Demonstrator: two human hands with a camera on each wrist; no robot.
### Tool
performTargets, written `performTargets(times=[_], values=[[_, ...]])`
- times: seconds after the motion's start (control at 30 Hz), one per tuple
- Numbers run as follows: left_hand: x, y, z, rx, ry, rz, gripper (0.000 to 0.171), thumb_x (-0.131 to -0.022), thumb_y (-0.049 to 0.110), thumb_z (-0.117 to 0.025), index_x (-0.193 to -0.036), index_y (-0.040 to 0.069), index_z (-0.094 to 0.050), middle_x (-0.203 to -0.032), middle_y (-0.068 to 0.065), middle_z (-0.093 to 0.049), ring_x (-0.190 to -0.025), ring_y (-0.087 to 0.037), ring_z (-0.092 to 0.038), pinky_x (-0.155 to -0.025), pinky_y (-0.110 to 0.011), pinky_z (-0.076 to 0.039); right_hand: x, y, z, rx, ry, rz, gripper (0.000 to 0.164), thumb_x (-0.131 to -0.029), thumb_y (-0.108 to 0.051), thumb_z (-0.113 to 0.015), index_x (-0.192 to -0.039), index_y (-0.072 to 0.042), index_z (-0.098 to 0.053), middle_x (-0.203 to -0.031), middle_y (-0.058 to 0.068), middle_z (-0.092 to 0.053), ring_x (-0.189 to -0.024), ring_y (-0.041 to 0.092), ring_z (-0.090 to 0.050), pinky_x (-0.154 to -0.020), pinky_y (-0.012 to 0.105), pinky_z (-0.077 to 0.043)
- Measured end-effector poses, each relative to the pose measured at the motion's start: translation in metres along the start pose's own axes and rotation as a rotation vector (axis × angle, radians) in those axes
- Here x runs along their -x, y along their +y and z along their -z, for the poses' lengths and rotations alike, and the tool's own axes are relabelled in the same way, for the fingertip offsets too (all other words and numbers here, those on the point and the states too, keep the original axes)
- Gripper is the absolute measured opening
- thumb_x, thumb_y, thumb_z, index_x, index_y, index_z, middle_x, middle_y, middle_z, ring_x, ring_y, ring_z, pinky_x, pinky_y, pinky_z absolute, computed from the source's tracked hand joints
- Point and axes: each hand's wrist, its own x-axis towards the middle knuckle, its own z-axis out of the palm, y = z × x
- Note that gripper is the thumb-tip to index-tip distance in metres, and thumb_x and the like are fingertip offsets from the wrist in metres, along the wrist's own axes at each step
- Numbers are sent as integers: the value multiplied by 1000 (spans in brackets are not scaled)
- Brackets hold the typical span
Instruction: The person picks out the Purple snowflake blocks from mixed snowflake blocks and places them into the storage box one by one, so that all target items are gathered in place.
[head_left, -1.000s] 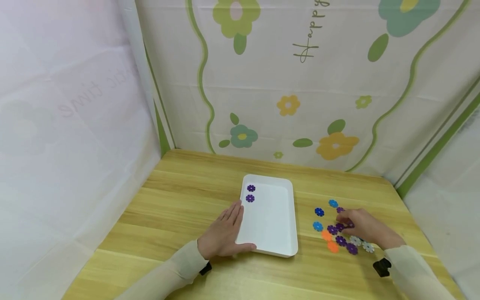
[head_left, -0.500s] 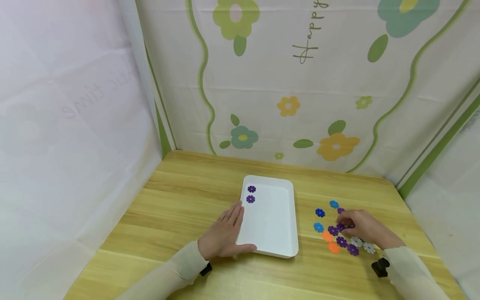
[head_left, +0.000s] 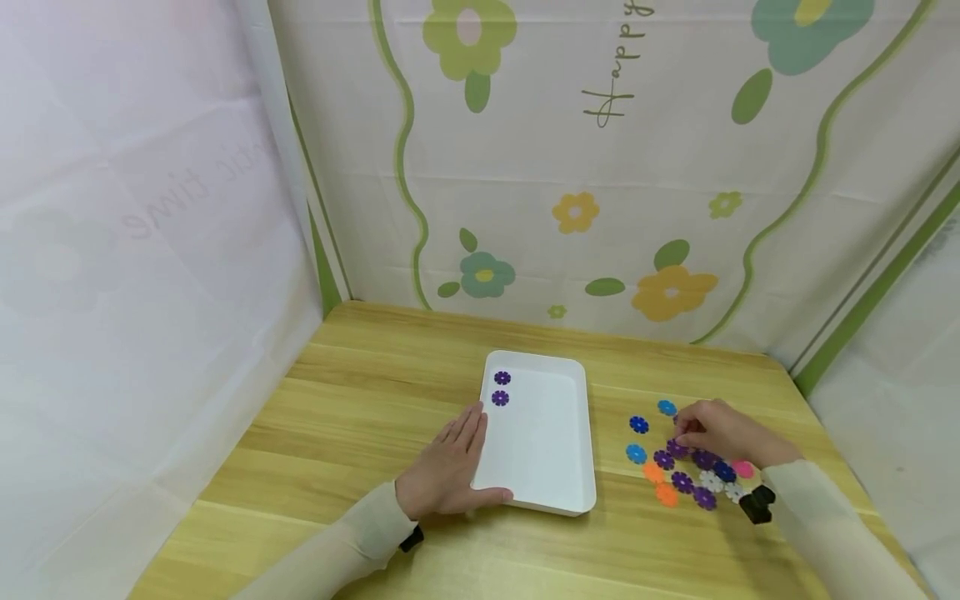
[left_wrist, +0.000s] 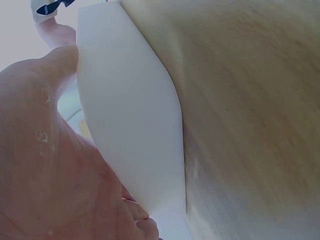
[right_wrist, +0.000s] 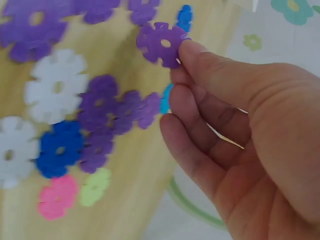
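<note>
My right hand [head_left: 729, 432] pinches a purple snowflake disc [right_wrist: 155, 46] between thumb and index finger, its notched rim facing outward in the right wrist view. Beneath it lies a loose cluster of discs: purple ones [head_left: 682, 482], white ones [right_wrist: 47, 92], a dark blue one [right_wrist: 70, 140] and a pink one [right_wrist: 59, 187]. My left hand [head_left: 448, 467] rests on the white tray [head_left: 536, 450], straight fingers along its left side and thumb at the front rim. Two purple discs [head_left: 500, 398] lie in the tray's back left corner, one behind the other.
Left of the cluster lie light blue discs [head_left: 636, 453], another dark blue disc [head_left: 638, 425] and orange discs [head_left: 666, 494]. A pale green disc [right_wrist: 97, 185] lies beside the pink one. Flower-patterned cloth [head_left: 525, 167] stands behind the wooden table [head_left: 360, 400], with white cloth at both sides.
My right hand has risen a little from the cluster with a purple disc, uncovering the dark blue and pink discs. My left hand and the tray have stayed put.
</note>
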Motion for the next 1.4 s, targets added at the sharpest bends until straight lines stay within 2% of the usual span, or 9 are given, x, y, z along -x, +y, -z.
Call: performTargets(times=[0.13,0.37,0.5,0.6,0.73,0.93,1.03,1.2,1.4], values=[[-1,-2,-4,-8,22,-12,118,-95,80,-52,-165,-9,-19,-176,-26,-13,-164,-39,-20,-130,-55,-29,-11,-14,13,-6,-34,-19,14,-103,-11,-68,-90,-16,-73,-83,-2,-71,-66,2,-55,-60,22,-50],[-3,-7,-13,-43,35,-8,119,-93,83,-49,-166,-6,-17,-177,-22,-9,-165,-35,-16,-132,-52,-27,-42,-42,25,-28,-70,8,14,-105,-16,-66,-94,-16,-75,-88,-2,-75,-70,5,-58,-63,23,-52],[-3,-6,-12,-48,22,-2,119,-94,83,-50,-166,-6,-16,-177,-22,-8,-166,-35,-16,-132,-51,-27,-64,-62,26,-9,-78,40,14,-105,-17,-68,-93,-17,-75,-87,0,-75,-70,6,-59,-65,23,-53],[-2,-5,-9,-41,24,-4,119,-94,83,-47,-166,-6,-16,-177,-23,-9,-165,-36,-16,-132,-52,-27,-81,-79,26,21,-89,62,14,-104,-17,-69,-91,-18,-74,-85,-4,-73,-71,7,-60,-67,23,-54],[-1,-5,-10,-38,28,-5,120,-94,85,-45,-166,-7,-16,-177,-23,-9,-165,-37,-16,-132,-53,-26,-105,-100,20,62,-109,88,15,-102,-17,-71,-88,-18,-74,-82,-7,-71,-70,7,-56,-67,23,-51],[-1,-3,-6,-40,0,18,120,-94,84,-49,-166,-6,-16,-177,-23,-8,-165,-36,-17,-132,-52,-26,-137,-134,7,58,-143,99,13,-102,-15,-72,-89,-15,-75,-87,4,-75,-72,9,-55,-68,23,-51],[-1,-1,-2,-25,-13,25,120,-93,82,-51,-166,-7,-16,-177,-24,-9,-165,-37,-17,-132,-52,-27,-153,-146,-1,41,-155,109,13,-102,-15,-72,-90,-14,-75,-87,3,-75,-72,9,-56,-68,23,-52],[1,0,0,-23,-6,16,119,-94,82,-51,-165,-8,-19,-176,-25,-12,-164,-38,-20,-131,-53,-29,-174,-159,-16,8,-162,121,11,-101,-16,-73,-90,-15,-76,-85,-6,-73,-75,8,-58,-73,23,-54],[0,0,-1,-53,-7,12,119,-94,84,-47,-165,-7,-19,-177,-24,-11,-165,-36,-19,-131,-52,-29,-190,-163,-35,-37,-137,130,11,-100,-16,-74,-90,-16,-78,-84,-7,-73,-74,7,-60,-73,22,-55]])
